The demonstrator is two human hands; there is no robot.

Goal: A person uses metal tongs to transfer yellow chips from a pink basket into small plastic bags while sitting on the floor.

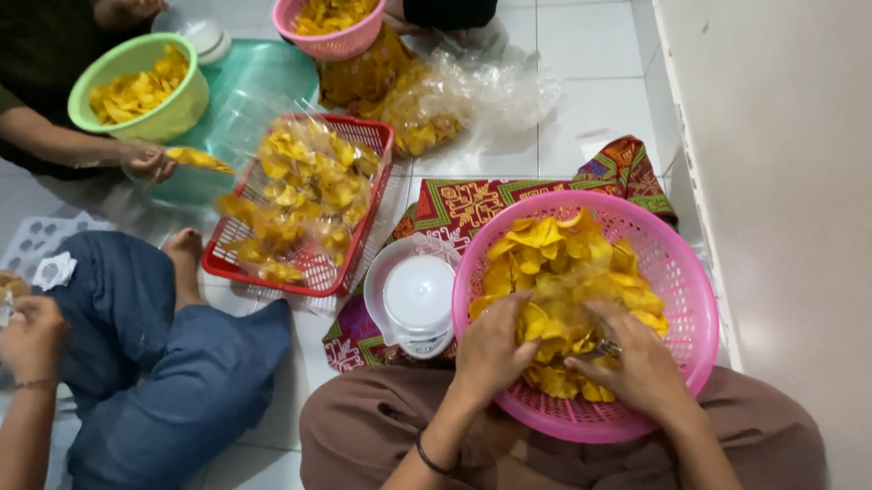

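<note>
While both hands dug into the pink basket (688, 293) on the person's lap, the yellow chips (554, 259) lay directly under and beyond the fingertips. The left hand (492, 350) curled loosely over some chips; the right hand (629, 364) likewise, equally near. A white scale (417, 300) sat just left.

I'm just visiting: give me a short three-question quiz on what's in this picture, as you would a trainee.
1. True or false: both hands, left hand and right hand, are in the pink basket of yellow chips.
2. What colour is the bowl at top left: A green, B blue, C white?
3. What stands just left of the pink basket?

Key:
1. True.
2. A.
3. A white kitchen scale with a clear jug on it.
</note>
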